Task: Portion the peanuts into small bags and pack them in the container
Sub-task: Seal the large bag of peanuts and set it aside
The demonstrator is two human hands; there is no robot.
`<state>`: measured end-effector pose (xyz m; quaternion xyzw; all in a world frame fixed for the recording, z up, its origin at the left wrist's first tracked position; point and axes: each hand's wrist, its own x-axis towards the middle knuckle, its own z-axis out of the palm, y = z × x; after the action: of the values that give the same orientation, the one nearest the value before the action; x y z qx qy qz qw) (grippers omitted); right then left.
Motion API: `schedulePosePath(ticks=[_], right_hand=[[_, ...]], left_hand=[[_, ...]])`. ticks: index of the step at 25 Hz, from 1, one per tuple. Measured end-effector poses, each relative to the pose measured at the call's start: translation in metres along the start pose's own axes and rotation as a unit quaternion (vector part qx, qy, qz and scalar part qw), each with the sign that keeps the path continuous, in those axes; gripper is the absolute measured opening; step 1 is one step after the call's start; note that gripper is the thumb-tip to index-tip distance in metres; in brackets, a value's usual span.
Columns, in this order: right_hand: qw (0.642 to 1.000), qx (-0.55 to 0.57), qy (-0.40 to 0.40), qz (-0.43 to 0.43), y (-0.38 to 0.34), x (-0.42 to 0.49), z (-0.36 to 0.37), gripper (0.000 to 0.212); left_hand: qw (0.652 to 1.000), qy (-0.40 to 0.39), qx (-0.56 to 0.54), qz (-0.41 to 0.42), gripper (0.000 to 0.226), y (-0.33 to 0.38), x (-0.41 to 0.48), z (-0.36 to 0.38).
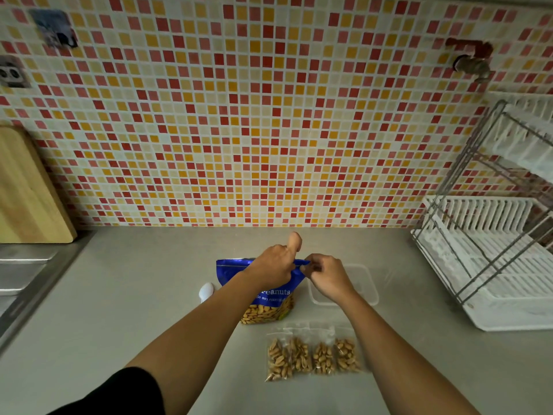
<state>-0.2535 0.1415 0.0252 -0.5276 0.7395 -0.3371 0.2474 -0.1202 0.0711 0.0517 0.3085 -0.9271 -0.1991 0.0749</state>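
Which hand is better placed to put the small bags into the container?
Likely the right hand: the clear container lies just beside it, the small bags lie beside its forearm, while the left hand grips the peanut bag.

Back wall [269,115]: small mosaic tiles in red, pink, orange, yellow and cream, with white grout. Grey matte countertop [134,295] meets the wall along a straight edge. Far left: wooden cutting board [27,190] stands leaning against the wall, with the edge of a stainless steel sink [21,274] just below it. Upper left of the wall: grey double power socket [12,73], blurred; above it a small dark hook plate [54,28], detail unclear. Upper right: wall-mounted metal tap [471,62]. Right side: two-tier wire dish rack [493,235] with white plastic trays, standing on the countertop. Light is soft and even, source not seen.
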Motion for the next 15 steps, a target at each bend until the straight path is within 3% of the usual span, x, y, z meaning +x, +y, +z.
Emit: schedulePosePath(ticks=[7,15], right_hand=[[0.999,0.036,0.002,0.014,0.0040,-0.0007,0.0001,0.010],[0.999,0.000,0.035,0.007,0.0091,-0.0013,0.0038,0.007]], left_hand=[[0.999,0.022,-0.041,-0.016,0.035,-0.0019,0.0012,0.0023],[0.999,0.011,-0.039,-0.007,0.035,-0.0091,-0.0031,-0.0046]])
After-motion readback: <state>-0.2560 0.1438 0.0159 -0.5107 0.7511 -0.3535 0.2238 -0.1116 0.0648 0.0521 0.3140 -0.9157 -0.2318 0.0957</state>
